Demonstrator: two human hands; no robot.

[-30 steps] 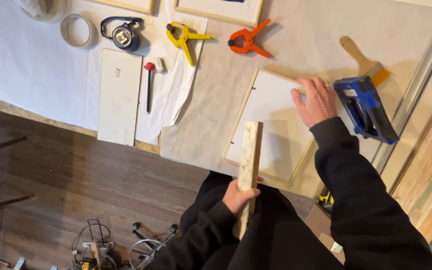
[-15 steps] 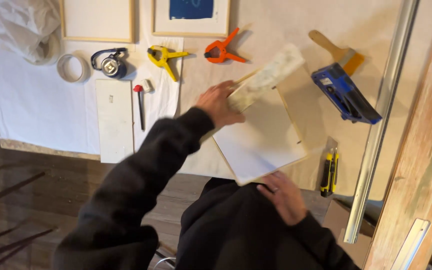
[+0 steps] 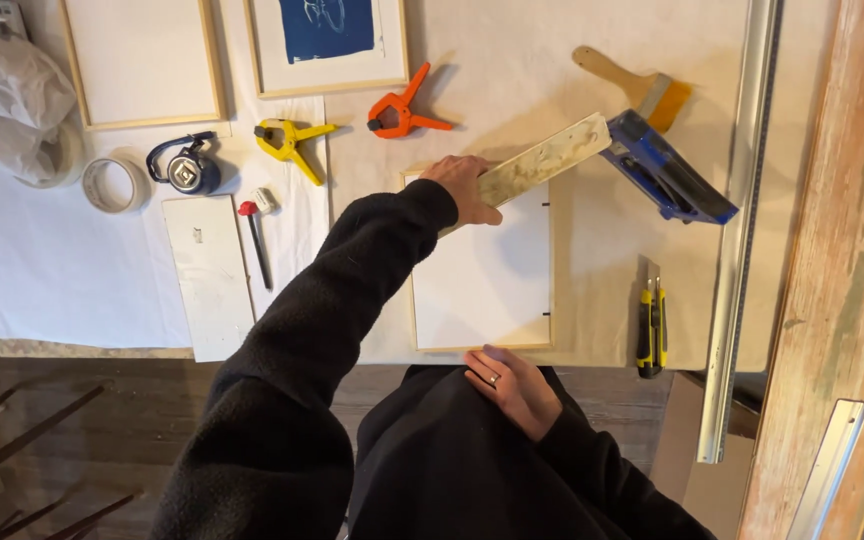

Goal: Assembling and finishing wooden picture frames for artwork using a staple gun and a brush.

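- Worktable [image 3: 592,110]: a cloth-covered top seen from above, dark wood floor below it, a paint-worn wooden beam [image 3: 842,250] along the right.
- White sheet [image 3: 42,270]: spread over the left part of the table, under the smaller tools.
- Metal ruler [image 3: 742,230]: a long straightedge running down the right side of the table, between the tools and the beam.
- Framed panel [image 3: 487,280]: white face, thin wooden edge, flat at the near edge of the table in front of the person.
- Two more frames at the far edge: a blank one [image 3: 142,60] and one with a blue print [image 3: 327,40].
- Wooden slat [image 3: 542,160]: pale, mottled, lying slantwise across the far corner of the framed panel, its far end just beside the blue staple gun [image 3: 667,170].
- White board [image 3: 210,275]: narrow, on the sheet.
- Left hand [image 3: 467,187]: fingers closed around the near end of the slat.
- Right hand [image 3: 512,385]: resting loosely against the dark sweater, fingers relaxed, holding nothing.
- Paintbrush [image 3: 637,85]: wooden handle, beside the staple gun.
- Yellow clamp [image 3: 287,143] and orange clamp [image 3: 402,108]: near each other, far side.
- Tape measure [image 3: 187,168], tape roll [image 3: 115,185], yellow knife [image 3: 650,325], red-capped awl [image 3: 255,235].
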